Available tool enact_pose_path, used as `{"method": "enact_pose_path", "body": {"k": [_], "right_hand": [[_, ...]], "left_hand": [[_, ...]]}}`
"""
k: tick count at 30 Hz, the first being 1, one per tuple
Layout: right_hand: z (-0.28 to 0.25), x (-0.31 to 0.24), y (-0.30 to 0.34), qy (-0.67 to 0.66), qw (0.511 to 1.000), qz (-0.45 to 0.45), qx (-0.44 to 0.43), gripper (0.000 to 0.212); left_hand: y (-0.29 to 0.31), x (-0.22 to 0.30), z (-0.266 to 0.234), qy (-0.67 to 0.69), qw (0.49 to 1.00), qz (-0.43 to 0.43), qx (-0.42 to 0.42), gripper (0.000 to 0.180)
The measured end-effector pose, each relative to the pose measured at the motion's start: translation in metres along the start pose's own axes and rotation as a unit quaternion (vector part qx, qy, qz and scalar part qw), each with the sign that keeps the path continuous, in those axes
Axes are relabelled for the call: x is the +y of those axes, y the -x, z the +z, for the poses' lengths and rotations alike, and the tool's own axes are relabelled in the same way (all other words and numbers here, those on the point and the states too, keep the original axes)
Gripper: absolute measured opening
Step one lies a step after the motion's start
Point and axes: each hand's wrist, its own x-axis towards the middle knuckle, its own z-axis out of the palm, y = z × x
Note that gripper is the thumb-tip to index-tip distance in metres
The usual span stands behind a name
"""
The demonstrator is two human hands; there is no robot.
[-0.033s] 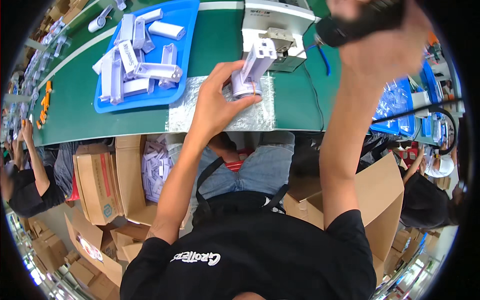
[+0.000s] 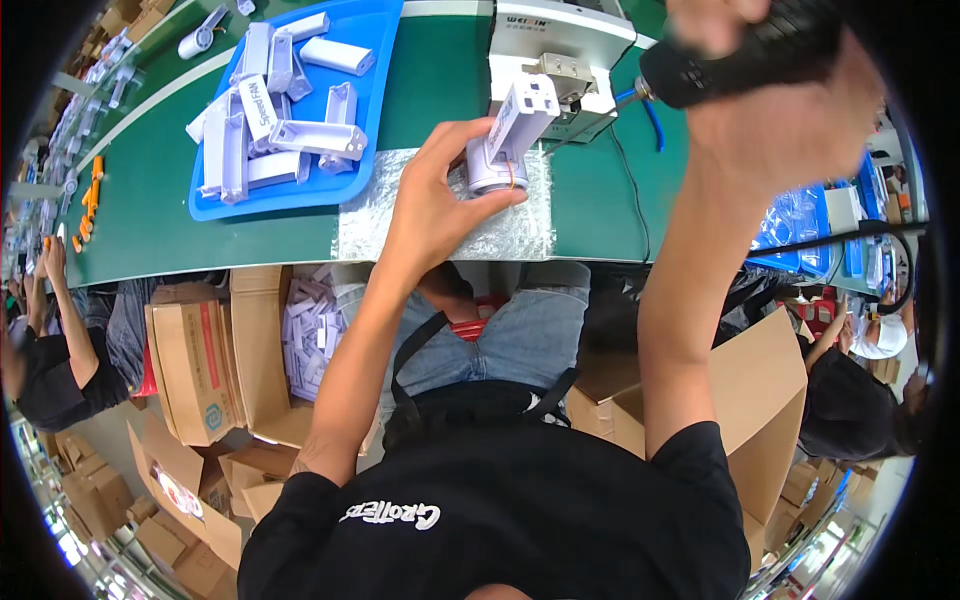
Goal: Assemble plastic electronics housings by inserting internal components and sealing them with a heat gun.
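My left hand (image 2: pixel 432 195) is wrapped round a pale lilac plastic housing (image 2: pixel 490 172) with a round base and an upright hollow handle. A thin orange wire shows at the base. The housing stands on a sheet of bubble wrap (image 2: pixel 370 228) near the table's front edge. My right hand (image 2: pixel 785 135), partly blurred, grips a black power screwdriver (image 2: pixel 750 68) raised at the upper right. Its bit points left, toward the front of a white box-shaped machine (image 2: pixel 555 40) with a metal block. Whether the bit touches the machine I cannot tell.
A blue tray (image 2: pixel 205 212) with several lilac plastic shells stands left on the green table. Blue-handled pliers (image 2: pixel 655 128) lie right of the machine. A black cable (image 2: pixel 830 234) crosses at right. Open cartons (image 2: pixel 755 385) flank my legs. Co-workers sit at both sides.
My right hand and the screwdriver have shifted slightly right and down, and the bit shows more plainly. The left hand keeps its hold on the housing.
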Motion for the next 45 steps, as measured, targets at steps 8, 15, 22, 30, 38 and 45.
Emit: {"method": "enact_pose_path", "body": {"k": [8, 15, 22, 30, 38, 45], "right_hand": [[0.047, 0.01, 0.01, 0.042, 0.998, 0.013, 0.045, 0.062], [0.053, 0.013, 0.015, 0.076, 0.996, 0.014, 0.036, 0.059], [0.063, 0.014, 0.021, 0.112, 0.993, 0.016, 0.029, 0.056], [0.058, 0.006, 0.023, 0.143, 0.989, -0.01, 0.033, 0.052], [-0.003, 0.0, 0.002, 0.212, 0.974, -0.062, 0.042, 0.048], [-0.012, 0.044, -0.019, 0.109, 0.992, -0.067, 0.017, 0.03]], "left_hand": [[0.001, -0.005, -0.003, -0.001, 1.0, 0.013, 0.001, 0.069], [0.002, -0.003, -0.003, -0.004, 1.0, 0.028, 0.003, 0.069], [0.001, -0.003, -0.005, 0.008, 1.0, 0.028, 0.008, 0.07], [0.003, -0.002, -0.007, 0.006, 1.0, 0.01, 0.008, 0.068], [0.003, -0.001, 0.001, -0.025, 0.999, 0.02, 0.014, 0.07], [0.002, -0.003, -0.003, -0.01, 1.0, 0.014, 0.011, 0.071]]}}
